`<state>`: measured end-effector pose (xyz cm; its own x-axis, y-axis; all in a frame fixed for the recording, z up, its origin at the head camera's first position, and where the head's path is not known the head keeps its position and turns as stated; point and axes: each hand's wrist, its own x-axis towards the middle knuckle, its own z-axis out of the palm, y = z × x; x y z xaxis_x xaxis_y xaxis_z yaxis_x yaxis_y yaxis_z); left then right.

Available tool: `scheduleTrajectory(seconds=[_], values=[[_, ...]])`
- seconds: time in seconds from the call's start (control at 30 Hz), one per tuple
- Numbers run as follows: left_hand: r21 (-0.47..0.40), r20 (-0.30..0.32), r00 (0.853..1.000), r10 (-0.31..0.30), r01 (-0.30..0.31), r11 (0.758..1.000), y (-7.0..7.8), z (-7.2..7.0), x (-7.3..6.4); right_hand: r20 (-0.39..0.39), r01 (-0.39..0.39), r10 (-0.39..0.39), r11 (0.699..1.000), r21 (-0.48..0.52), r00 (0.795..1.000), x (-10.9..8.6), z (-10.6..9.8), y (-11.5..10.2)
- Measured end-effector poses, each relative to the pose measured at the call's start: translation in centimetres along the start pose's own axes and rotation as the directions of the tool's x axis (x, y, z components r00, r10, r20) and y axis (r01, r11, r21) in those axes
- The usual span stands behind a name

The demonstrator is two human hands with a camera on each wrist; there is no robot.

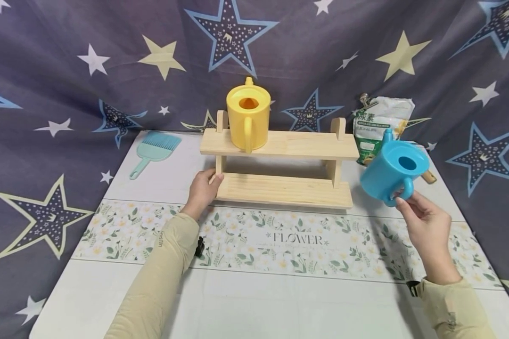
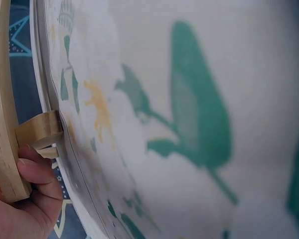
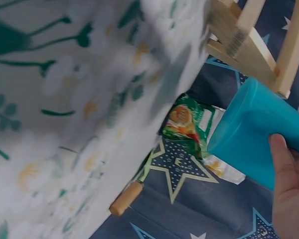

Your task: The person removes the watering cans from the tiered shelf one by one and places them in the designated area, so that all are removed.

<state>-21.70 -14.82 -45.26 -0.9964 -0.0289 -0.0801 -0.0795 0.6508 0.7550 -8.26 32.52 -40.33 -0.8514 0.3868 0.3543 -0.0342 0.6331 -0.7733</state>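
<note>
In the head view a two-tier wooden shelf (image 1: 284, 189) stands toward the back of the table. My left hand (image 1: 203, 189) grips the left end of its lower board, thumb on top; the left wrist view shows fingers (image 2: 39, 174) curled at the board's end (image 2: 4, 119). A yellow watering can (image 1: 258, 127) stands upright on the upper board, left of centre, handle toward me. Right of the shelf, my right hand (image 1: 428, 230) holds a blue watering can (image 1: 379, 174) by its handle, raised and tilted. Its smooth blue base (image 3: 244, 124) shows in the right wrist view.
A green dustpan with a brush (image 1: 154, 150) lies at the back left. At the back right stands a clipped green-and-white bag (image 1: 379, 117), with a wooden tool handle (image 1: 429, 177) near it. A star-patterned curtain (image 1: 131, 84) hangs behind and beside the table.
</note>
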Motion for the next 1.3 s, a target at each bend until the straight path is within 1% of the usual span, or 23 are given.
scheduleTrajectory(seconds=[0.27,0.5,0.63,0.7,0.77,0.9,1.0,1.07,1.1,1.27,1.3], values=[[-0.010,0.000,1.000,-0.022,0.022,1.000,0.1,0.1,0.0,0.062,-0.046,0.047,0.999,-0.015,0.997,-0.2,0.7,1.0],[-0.002,-0.004,1.000,-0.013,0.013,1.000,0.1,0.1,0.0,0.097,-0.072,0.075,0.997,-0.035,0.992,-0.3,1.4,1.8],[0.002,-0.007,1.000,-0.016,0.016,1.000,0.1,0.1,0.0,0.126,-0.078,0.085,0.995,-0.062,0.988,-0.4,1.6,1.8],[0.004,-0.010,1.000,-0.016,0.016,1.000,0.1,0.1,0.0,0.140,-0.069,0.079,0.995,-0.069,0.987,-0.5,1.7,1.9],[0.005,-0.011,1.000,-0.015,0.015,1.000,0.0,0.2,0.0,0.148,-0.061,0.071,0.996,-0.069,0.986,-0.5,1.7,2.1],[0.000,-0.013,1.000,-0.019,0.019,1.000,0.0,0.2,0.1,0.147,-0.050,0.054,0.998,-0.029,0.988,-0.6,2.0,2.8],[-0.006,-0.015,1.000,-0.022,0.022,1.000,-0.1,0.2,0.0,0.142,-0.058,0.058,0.998,-0.006,0.988,-0.6,2.2,3.9],[-0.007,-0.014,1.000,-0.023,0.023,1.000,0.0,0.1,0.0,0.149,-0.055,0.056,0.998,-0.007,0.987,-0.5,2.3,4.5],[-0.007,-0.014,1.000,-0.023,0.023,1.000,0.0,0.1,0.0,0.146,-0.068,0.068,0.998,-0.010,0.987,-0.5,2.3,4.7],[0.002,-0.014,1.000,-0.019,0.019,1.000,0.0,0.1,-0.1,0.183,-0.069,0.079,0.996,-0.059,0.980,-0.7,2.1,3.6],[0.003,-0.013,1.000,-0.018,0.018,1.000,0.0,0.1,-0.1,0.191,-0.064,0.079,0.995,-0.082,0.978,-0.7,2.0,3.1]])
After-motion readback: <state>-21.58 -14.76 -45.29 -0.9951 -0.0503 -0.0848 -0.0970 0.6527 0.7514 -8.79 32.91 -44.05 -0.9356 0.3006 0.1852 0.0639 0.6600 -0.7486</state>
